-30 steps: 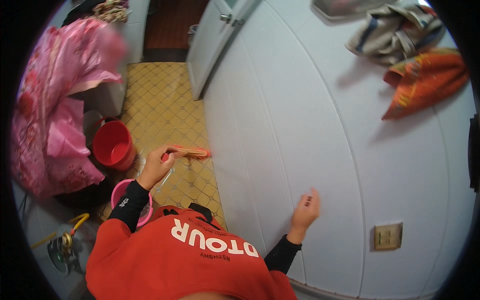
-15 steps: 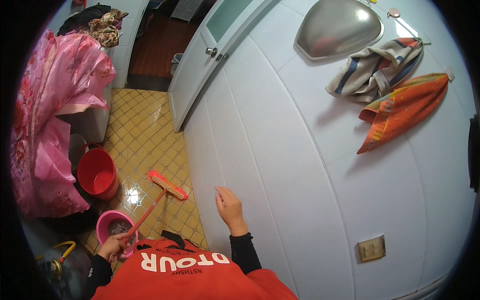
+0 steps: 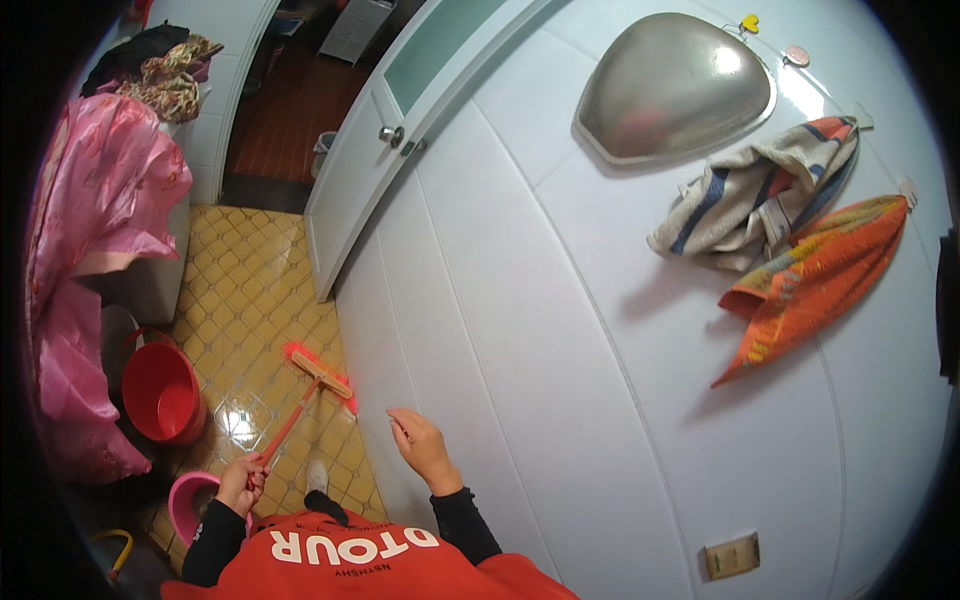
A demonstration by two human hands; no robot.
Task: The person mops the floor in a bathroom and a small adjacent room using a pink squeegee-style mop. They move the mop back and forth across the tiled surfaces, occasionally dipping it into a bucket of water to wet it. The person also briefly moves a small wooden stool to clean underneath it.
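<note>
My left hand is wrapped round the red handle of a broom. The broom's wide head, with bright red bristles, rests on the yellow tiled floor near the foot of the white wall. Beside the wall, my right hand hangs in the air with loosely bent fingers and a gap at the thumb; nothing shows in it. A pink basin is partly hidden behind my left forearm. Farther off stands a red bucket.
Pink floral cloth drapes down at the left. A white door stands ajar at the far end. On the wall hang a metal basin, a striped towel and an orange towel. A yellow hose curves at the lower left.
My left hand and the broom handle have moved slightly up in the picture, and the broom head sits closer to the wall. The view has shifted; a shoe now shows below the broom.
</note>
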